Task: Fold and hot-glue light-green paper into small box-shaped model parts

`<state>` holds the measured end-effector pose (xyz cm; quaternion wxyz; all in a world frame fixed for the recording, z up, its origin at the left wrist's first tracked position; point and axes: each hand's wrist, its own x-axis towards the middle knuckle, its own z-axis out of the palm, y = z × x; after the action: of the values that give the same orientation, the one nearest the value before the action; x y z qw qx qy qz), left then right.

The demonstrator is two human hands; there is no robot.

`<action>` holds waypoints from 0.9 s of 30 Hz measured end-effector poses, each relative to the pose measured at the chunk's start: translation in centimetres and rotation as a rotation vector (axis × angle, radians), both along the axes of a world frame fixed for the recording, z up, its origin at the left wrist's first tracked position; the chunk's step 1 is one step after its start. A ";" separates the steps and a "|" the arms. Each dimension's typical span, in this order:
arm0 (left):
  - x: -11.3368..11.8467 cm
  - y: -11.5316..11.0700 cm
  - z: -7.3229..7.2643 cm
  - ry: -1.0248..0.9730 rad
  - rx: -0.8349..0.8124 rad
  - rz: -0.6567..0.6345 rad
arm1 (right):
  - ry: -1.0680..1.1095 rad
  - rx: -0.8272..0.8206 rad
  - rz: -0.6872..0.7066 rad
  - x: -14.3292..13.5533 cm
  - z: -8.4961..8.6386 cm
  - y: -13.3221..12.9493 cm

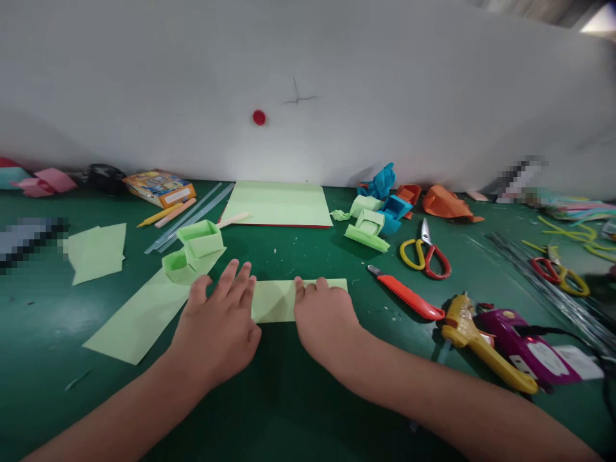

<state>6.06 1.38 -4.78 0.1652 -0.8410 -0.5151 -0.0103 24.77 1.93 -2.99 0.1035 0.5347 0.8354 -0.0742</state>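
Note:
A pale green paper strip (pixel 274 301) lies crosswise on the green table in front of me. Flat over its left end rests my left hand (pixel 219 321), fingers stretched out and a little apart. My right hand (pixel 327 317) presses on the strip's right part with its fingers curled in; their tips are partly hidden. Just beyond my left hand are small folded green paper boxes (pixel 199 240), and a longer green paper strip (pixel 137 314) runs diagonally beside that hand.
Green sheets (pixel 274 202) lie at the back. On the right are a red cutter knife (pixel 409 295), scissors (pixel 426 253), a yellow glue gun (pixel 486 346) and a purple device (pixel 524 343). Folded paper pieces (pixel 370 224) stand behind them. Pens (pixel 163 213) and a box (pixel 160 187) are back left.

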 end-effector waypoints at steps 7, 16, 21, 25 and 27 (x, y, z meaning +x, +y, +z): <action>-0.4 0.4 -0.2 0.017 0.007 0.013 | -0.168 0.075 -0.183 5.0 0.4 -0.2; -1.5 1.1 -0.1 -0.040 0.014 0.064 | -0.160 0.089 -0.266 7.1 1.0 -1.0; -3.3 2.1 0.1 -0.016 0.012 0.082 | -0.140 0.105 -0.250 7.4 1.3 -0.7; -3.9 2.5 -0.2 -0.029 0.016 0.048 | -0.137 0.118 -0.233 7.7 1.2 -0.8; -3.7 2.5 -0.4 -0.034 0.023 0.016 | -0.141 0.117 -0.232 7.9 1.1 -0.9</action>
<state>2.32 3.87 -5.21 0.1661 -0.8345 -0.5245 -0.0292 32.67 1.07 -1.90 0.1214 0.6367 0.7615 0.0010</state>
